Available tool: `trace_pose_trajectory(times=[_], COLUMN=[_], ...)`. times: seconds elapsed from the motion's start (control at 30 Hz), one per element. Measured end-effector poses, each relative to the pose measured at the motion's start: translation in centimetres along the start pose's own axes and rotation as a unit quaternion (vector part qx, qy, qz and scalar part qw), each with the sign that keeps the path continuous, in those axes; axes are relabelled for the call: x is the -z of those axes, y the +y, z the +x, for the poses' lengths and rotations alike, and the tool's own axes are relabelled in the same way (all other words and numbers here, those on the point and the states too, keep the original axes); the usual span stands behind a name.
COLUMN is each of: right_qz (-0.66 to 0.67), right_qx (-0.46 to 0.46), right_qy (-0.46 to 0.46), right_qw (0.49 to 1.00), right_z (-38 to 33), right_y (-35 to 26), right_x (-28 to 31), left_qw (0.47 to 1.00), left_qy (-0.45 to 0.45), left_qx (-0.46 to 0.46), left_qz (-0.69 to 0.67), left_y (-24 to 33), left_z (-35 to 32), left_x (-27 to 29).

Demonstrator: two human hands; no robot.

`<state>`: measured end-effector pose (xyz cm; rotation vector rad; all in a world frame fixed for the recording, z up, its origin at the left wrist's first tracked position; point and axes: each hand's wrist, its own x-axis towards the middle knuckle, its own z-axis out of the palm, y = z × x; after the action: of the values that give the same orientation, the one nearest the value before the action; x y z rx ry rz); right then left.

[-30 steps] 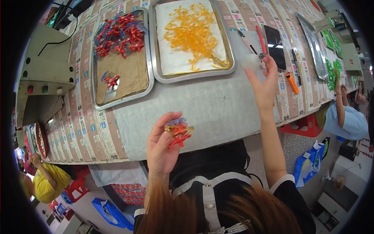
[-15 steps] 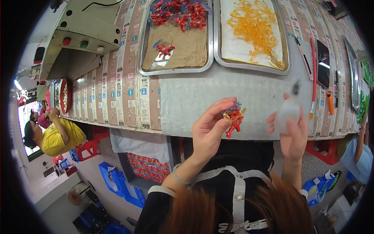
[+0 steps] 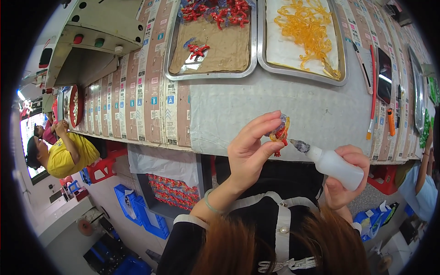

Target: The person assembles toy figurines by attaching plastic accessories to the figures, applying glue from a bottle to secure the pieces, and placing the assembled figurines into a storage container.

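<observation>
Between the thumb and fingers of my left hand [image 3: 252, 149] is a small red toy figure [image 3: 277, 153] with purple and clear yellow parts. My right hand [image 3: 346, 176] is wrapped round a white squeeze bottle [image 3: 339, 168], tilted so its dark-coated nozzle [image 3: 300, 145] points left. The nozzle tip is close beside the figure; I cannot tell whether they touch. Both hands are over the near edge of the grey-covered table [image 3: 238, 114].
Beyond my hands lie a metal tray [image 3: 211, 74] of red figures and another metal tray [image 3: 302, 75] of clear yellow pieces. At right are a red brush [image 3: 372, 91], a phone [image 3: 384, 75] and an orange cutter [image 3: 390, 122]. A grey crate [image 3: 174, 208] holds more figures. Another person [image 3: 68, 153] sits at left.
The bottle has swung from upright to tilted, its nozzle now beside the figure. My right hand has turned and lowered. My left hand has turned the figure slightly.
</observation>
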<state>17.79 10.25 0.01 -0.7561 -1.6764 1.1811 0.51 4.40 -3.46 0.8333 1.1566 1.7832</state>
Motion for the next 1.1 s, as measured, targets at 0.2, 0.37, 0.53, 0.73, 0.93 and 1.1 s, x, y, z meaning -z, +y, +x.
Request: trace_pose_trajectory(times=[0.2,0.37,0.53,0.73,0.93,1.1], right_qz=[-0.042,-0.061,-0.070,-0.079,-0.095,-0.105], right_qx=[0.043,0.056,0.057,0.057,0.073,0.116], right_qy=[-0.016,-0.024,-0.032,-0.040,-0.058,-0.071], right_qw=[0.998,0.996,0.995,0.994,0.991,0.985], right_z=[-0.1,0.0,0.0,0.1,0.5,1.1], right_y=[0.0,-0.3,-0.3,-0.3,-0.4,-0.8], right_x=[0.1,0.1,0.2,0.1,0.1,-0.3], left_qw=[1.000,0.998,0.992,0.985,0.968,0.961], left_qy=[0.002,-0.003,-0.012,0.007,0.026,0.037], left_qx=[-0.011,-0.028,-0.058,-0.084,-0.120,-0.132], left_qz=[0.027,0.065,0.115,0.150,0.218,0.240], left_y=[0.1,-0.1,0.1,0.1,0.2,0.2], left_z=[0.0,0.0,0.1,0.3,0.5,0.8], left_x=[-0.2,-0.1,-0.1,-0.4,-0.3,-0.4])
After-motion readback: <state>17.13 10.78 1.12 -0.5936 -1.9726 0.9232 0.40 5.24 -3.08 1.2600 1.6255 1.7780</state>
